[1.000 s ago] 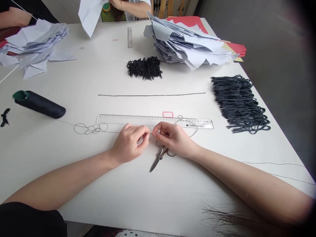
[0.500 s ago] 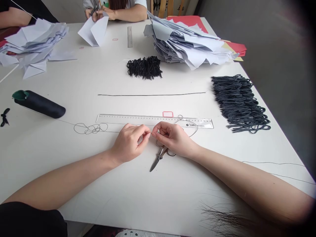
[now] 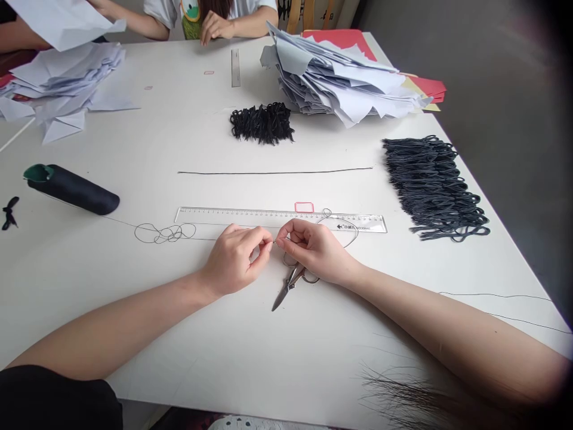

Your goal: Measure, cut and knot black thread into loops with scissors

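Note:
My left hand (image 3: 237, 257) and my right hand (image 3: 316, 248) meet fingertip to fingertip, both pinching a thin black thread (image 3: 203, 239). Loose coils of it lie to the left, running back to a black thread spool (image 3: 76, 190) on its side. More thread loops out around my right hand. Partly under that hand lie metal scissors (image 3: 286, 288), blades toward me. Just beyond my hands is a clear ruler (image 3: 268, 216), with a straight black cord (image 3: 275, 172) stretched out behind it. Whatever sits right between the fingertips is too small to make out.
Bundles of looped black cords (image 3: 432, 188) lie at the right, with a smaller black pile (image 3: 262, 123) farther back. Stacked cut paper (image 3: 331, 77) stands at the back right, another paper pile (image 3: 67, 77) at the left. Across the table sits a co-worker (image 3: 215, 24).
My hands have hardly moved and keep their pinch. Across the table, the co-worker's folded paper has gone from in front of them, and a white sheet is now raised over the left pile.

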Action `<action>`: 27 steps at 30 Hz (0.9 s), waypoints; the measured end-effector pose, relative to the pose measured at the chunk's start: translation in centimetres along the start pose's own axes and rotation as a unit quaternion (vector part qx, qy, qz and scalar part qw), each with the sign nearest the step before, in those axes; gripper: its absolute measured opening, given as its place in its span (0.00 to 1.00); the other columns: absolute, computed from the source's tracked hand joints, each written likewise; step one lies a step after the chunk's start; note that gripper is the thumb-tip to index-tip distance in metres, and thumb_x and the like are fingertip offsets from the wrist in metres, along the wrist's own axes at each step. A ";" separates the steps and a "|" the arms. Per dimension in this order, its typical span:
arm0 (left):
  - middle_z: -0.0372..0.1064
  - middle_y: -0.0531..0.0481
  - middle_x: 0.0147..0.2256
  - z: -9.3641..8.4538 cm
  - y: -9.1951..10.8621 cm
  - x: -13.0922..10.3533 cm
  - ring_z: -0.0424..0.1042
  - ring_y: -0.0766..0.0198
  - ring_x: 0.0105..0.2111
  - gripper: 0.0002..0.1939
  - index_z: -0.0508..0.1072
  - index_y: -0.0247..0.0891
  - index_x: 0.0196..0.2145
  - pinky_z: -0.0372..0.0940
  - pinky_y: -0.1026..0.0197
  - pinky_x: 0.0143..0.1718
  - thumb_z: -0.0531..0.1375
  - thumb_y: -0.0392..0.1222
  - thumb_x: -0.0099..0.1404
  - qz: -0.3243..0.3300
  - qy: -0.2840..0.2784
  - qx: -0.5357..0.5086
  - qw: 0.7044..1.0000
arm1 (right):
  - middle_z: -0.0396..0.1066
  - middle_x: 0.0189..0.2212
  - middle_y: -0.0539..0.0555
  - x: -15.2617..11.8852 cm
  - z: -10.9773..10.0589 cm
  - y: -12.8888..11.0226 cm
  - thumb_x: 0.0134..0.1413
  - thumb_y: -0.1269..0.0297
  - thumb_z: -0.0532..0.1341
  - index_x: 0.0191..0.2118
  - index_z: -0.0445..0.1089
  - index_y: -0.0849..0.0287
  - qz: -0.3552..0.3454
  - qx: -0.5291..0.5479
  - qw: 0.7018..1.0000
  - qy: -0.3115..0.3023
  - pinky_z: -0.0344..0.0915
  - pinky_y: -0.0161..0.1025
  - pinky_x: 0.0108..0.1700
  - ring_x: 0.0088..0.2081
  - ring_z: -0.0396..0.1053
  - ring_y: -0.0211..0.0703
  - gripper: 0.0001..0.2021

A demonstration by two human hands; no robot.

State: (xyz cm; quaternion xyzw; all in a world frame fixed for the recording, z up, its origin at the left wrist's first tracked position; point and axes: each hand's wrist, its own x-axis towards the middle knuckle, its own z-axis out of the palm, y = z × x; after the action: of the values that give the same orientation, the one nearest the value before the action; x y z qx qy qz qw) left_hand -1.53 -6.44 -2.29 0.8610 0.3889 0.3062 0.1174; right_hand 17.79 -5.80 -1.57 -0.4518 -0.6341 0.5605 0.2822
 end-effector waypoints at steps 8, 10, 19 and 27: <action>0.65 0.59 0.22 0.1 0.0 0.0 0.62 0.70 0.21 0.06 0.64 0.38 0.31 0.57 0.60 0.34 0.54 0.31 0.65 0.006 0.003 0.008 1.000 | 0.56 0.17 0.43 0.0 0.0 0.2 0.57 0.61 0.59 0.34 0.65 0.60 -0.008 -0.004 1.000 -0.007 0.52 0.30 0.21 0.19 0.53 0.30 0.07; 0.64 0.59 0.22 0.1 0.0 -0.1 0.62 0.70 0.21 0.06 0.64 0.38 0.31 0.57 0.60 0.35 0.54 0.31 0.64 0.008 0.003 0.008 1.000 | 0.57 0.17 0.43 0.0 0.0 0.2 0.57 0.60 0.59 0.34 0.65 0.60 -0.004 -0.006 1.000 -0.007 0.52 0.30 0.21 0.19 0.53 0.30 0.08; 0.63 0.60 0.21 0.2 0.0 0.0 0.62 0.70 0.21 0.06 0.64 0.38 0.31 0.57 0.61 0.34 0.54 0.30 0.64 0.017 0.006 0.018 1.000 | 0.56 0.17 0.44 0.0 0.0 -0.2 0.57 0.61 0.57 0.33 0.66 0.60 -0.004 -0.055 0.998 -0.005 0.50 0.32 0.21 0.19 0.53 0.31 0.08; 0.64 0.59 0.22 0.1 0.0 -0.1 0.61 0.70 0.21 0.06 0.64 0.39 0.31 0.57 0.60 0.33 0.54 0.30 0.64 0.016 0.004 0.018 1.000 | 0.55 0.16 0.43 0.0 0.0 -0.3 0.57 0.62 0.57 0.32 0.66 0.60 -0.006 -0.064 0.998 -0.005 0.49 0.32 0.22 0.19 0.52 0.31 0.07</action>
State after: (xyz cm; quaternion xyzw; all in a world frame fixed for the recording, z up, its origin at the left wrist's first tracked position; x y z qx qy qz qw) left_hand -1.47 -6.50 -2.39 0.8676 0.3813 0.3046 0.0954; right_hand 17.71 -5.76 -1.23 -0.4624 -0.6727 0.5196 0.2525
